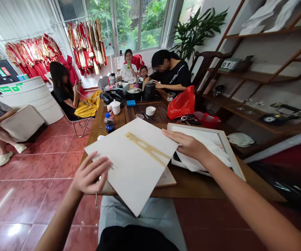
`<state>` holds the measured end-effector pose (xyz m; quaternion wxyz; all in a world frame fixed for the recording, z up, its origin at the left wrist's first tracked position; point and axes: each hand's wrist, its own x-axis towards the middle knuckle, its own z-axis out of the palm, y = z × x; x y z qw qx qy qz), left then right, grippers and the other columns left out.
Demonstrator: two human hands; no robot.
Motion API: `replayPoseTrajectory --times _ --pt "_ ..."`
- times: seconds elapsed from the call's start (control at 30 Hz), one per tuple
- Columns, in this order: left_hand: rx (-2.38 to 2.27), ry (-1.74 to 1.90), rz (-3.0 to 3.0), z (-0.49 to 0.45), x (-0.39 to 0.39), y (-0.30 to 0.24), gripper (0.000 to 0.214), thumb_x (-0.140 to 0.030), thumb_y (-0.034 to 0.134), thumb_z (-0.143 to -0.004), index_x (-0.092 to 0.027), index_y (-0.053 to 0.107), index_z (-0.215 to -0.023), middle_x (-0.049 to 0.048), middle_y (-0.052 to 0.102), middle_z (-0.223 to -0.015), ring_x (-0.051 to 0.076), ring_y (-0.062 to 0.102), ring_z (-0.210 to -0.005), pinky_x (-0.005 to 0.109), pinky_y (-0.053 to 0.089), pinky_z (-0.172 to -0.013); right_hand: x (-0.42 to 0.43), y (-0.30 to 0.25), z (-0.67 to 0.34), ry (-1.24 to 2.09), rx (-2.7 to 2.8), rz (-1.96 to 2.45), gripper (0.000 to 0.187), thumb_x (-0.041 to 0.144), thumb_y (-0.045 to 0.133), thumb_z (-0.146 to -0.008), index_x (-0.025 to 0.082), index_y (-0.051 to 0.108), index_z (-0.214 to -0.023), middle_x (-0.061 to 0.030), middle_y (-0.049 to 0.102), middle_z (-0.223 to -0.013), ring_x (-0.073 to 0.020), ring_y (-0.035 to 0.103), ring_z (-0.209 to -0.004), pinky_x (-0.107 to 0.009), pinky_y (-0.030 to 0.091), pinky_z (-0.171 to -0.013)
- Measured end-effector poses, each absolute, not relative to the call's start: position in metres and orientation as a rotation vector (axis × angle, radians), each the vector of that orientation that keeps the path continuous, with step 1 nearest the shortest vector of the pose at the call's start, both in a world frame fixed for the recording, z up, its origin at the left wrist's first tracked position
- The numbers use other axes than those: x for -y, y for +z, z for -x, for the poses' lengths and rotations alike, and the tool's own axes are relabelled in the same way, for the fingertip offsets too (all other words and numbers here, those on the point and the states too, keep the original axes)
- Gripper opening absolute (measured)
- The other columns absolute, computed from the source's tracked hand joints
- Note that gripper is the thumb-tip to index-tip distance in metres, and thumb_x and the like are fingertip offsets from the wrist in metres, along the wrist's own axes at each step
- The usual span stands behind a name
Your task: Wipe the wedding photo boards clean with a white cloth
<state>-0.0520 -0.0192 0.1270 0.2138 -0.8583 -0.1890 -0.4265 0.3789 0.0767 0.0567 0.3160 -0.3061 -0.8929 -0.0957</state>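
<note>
A flat white board [140,177] is tilted above the near edge of the table, one corner pointing down toward my lap. Across its face runs a pale yellow strip shape [147,148] that splits and crosses like a ribbon. My right hand [185,143] grips the right corner, fingers on top, thumb out of sight. At the left corner, my left hand [91,174] is curled over the edge with its fingers bent; what lies under the fingers is partly hidden. Below the board, the edge of another pale panel [170,181] shows on the wooden table [205,186].
Right of the board lies a shallow frame [234,157] with white cloth [192,153] in it. Farther back are a red plastic bag [183,104], a white cup [150,111], a blue-capped bottle [109,123] and a dark pot [149,90]. Several people sit around; shelves [265,75] stand right.
</note>
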Motion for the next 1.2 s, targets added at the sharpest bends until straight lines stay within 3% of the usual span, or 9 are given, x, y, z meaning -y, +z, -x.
replayPoseTrajectory --times 0.13,0.27,0.43,0.67,0.87,1.07,1.2 --pt "0.53 -0.953 2.391 0.024 0.055 0.081 0.02 -0.006 0.061 -0.086 -0.019 0.066 -0.102 0.0058 0.079 -0.111 0.021 0.072 -0.114 0.044 0.051 -0.115 -0.131 0.05 -0.371 -0.294 2.543 0.773 0.066 0.008 0.04 -0.1 0.022 0.024 -0.162 -0.0125 0.043 -0.159 -0.0238 0.051 -0.139 -0.043 0.048 -0.115" --pt "0.482 -0.754 2.418 -0.004 0.076 0.041 0.01 -0.015 0.068 -0.086 -0.019 0.059 -0.087 0.0129 0.074 -0.124 0.029 0.067 -0.123 0.049 0.045 -0.117 -0.177 0.041 -0.355 -0.307 2.733 0.743 0.064 0.001 0.034 -0.096 0.022 0.038 -0.156 -0.0123 0.048 -0.156 -0.0229 0.058 -0.132 -0.044 0.051 -0.11" --pt "0.51 -0.673 2.449 -0.033 0.085 0.016 0.013 -0.023 0.068 -0.091 -0.019 0.055 -0.087 0.013 0.072 -0.13 0.027 0.066 -0.126 0.048 0.038 -0.122 -0.209 0.033 -0.332 -0.313 2.945 0.659 0.06 0.0 0.035 -0.094 0.023 0.05 -0.148 -0.0117 0.054 -0.152 -0.0209 0.063 -0.125 -0.039 0.053 -0.103" --pt "0.605 -0.669 2.452 -0.058 0.08 0.012 0.009 -0.024 0.065 -0.094 -0.02 0.059 -0.09 0.013 0.073 -0.127 0.024 0.07 -0.119 0.042 0.049 -0.112 -0.224 0.035 -0.311 -0.367 3.071 0.703 0.059 0.003 0.035 -0.096 0.026 0.048 -0.149 -0.0119 0.056 -0.149 -0.0211 0.061 -0.124 -0.04 0.048 -0.103" --pt "0.661 -0.607 2.509 -0.064 0.075 0.003 0.006 -0.018 0.065 -0.094 -0.02 0.06 -0.093 0.0133 0.072 -0.126 0.023 0.071 -0.114 0.044 0.052 -0.106 -0.222 0.034 -0.296 -0.429 3.09 0.875 0.064 0.0 0.042 -0.091 0.022 0.044 -0.151 -0.0121 0.07 -0.114 -0.02 0.068 -0.094 -0.036 0.05 -0.091" --pt "0.704 -0.661 2.475 -0.07 0.075 0.004 0.008 -0.014 0.063 -0.093 -0.021 0.059 -0.091 0.0117 0.074 -0.121 0.022 0.072 -0.107 0.043 0.056 -0.099 -0.225 0.037 -0.284 -0.415 3.103 0.956 0.04 0.034 0.06 -0.099 0.018 0.055 -0.136 -0.0089 0.065 -0.122 -0.0225 0.066 -0.102 -0.045 0.056 -0.09" --pt "0.701 -0.68 2.46 -0.072 0.074 0.005 0.008 -0.015 0.063 -0.093 -0.021 0.059 -0.091 0.0108 0.074 -0.12 0.021 0.071 -0.106 0.042 0.056 -0.097 -0.229 0.041 -0.28 -0.36 3.133 0.966 0.037 0.038 0.063 -0.098 0.018 0.06 -0.128 -0.0088 0.065 -0.122 -0.0221 0.066 -0.103 -0.044 0.058 -0.088"
